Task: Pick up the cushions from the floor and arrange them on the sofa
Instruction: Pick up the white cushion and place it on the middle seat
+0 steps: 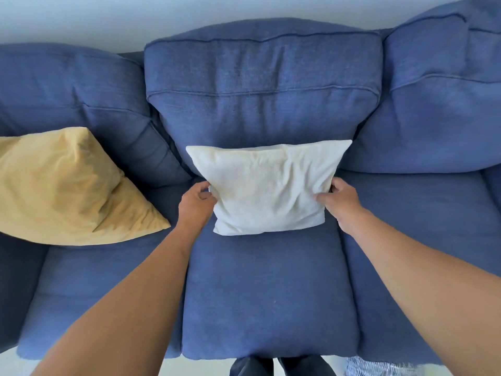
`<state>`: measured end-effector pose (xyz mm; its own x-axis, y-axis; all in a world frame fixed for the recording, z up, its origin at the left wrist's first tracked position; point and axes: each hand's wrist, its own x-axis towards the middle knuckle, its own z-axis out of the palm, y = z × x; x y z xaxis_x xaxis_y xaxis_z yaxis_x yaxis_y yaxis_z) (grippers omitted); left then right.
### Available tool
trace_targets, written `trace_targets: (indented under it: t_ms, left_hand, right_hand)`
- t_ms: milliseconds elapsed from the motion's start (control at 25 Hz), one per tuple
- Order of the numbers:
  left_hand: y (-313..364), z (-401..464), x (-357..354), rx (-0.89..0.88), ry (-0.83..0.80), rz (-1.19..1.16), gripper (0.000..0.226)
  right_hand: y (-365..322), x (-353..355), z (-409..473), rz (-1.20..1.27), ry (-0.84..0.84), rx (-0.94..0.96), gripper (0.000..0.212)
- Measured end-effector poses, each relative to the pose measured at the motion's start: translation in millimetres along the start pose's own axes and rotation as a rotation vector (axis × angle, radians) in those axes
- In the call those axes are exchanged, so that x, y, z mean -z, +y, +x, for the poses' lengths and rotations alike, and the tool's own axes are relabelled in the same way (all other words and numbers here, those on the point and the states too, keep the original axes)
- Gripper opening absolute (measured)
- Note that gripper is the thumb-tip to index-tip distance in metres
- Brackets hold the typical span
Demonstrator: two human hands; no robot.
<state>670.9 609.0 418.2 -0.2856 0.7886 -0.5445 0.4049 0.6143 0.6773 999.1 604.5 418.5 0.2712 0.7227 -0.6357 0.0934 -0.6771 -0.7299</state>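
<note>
A white cushion (267, 185) stands on the middle seat of the blue sofa (265, 289), leaning against the middle back cushion. My left hand (195, 203) pinches its left edge. My right hand (339, 198) grips its right edge, fingers curled into the fabric. A yellow cushion (67, 185) lies tilted on the left seat, resting against the left back cushion, apart from both hands.
The sofa has three back cushions and three seat cushions; the right seat (423, 240) holds nothing. A pale wall (108, 17) rises behind. At the bottom edge are my dark shoes (279, 366) and a striped fabric piece (379, 369) on the floor.
</note>
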Motion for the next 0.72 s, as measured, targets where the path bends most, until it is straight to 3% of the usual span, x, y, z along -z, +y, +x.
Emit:
trace_targets:
  t_ms: [80,200,320,400,480,520,720]
  left_hand:
    - [-4.9,2.2,-5.2,0.027,-0.065,0.052,0.047]
    - [1.6,13.8,0.8,0.047,-0.006,-0.004,0.041]
    - [31.8,36.0,10.6,0.077,0.147,-0.259,0.021]
    - [50.3,50.8,15.3,0.064,0.12,-0.369,0.021]
    - [59.3,62.0,16.7,0.03,0.05,-0.296,0.04]
    - [62.5,64.8,17.5,0.002,0.056,-0.247,0.038]
    - [69.9,64.5,21.8,-0.111,0.25,-0.142,0.025]
  right_hand:
    - [3.7,-1.4,13.4,-0.119,0.022,-0.031,0.047]
    - [-13.5,-3.9,25.6,-0.048,0.076,-0.016,0.045]
    - [-43.6,-3.5,41.1,0.148,0.154,0.055,0.039]
    - [-57.8,-2.6,49.9,0.195,0.145,0.091,0.03]
    - [-63.7,-0.7,55.8,0.134,0.154,0.098,0.012]
    - [-63.9,1.6,57.2,0.11,0.177,0.102,0.011]
    - [-55.6,14.4,58.0,0.117,0.298,0.133,0.029]
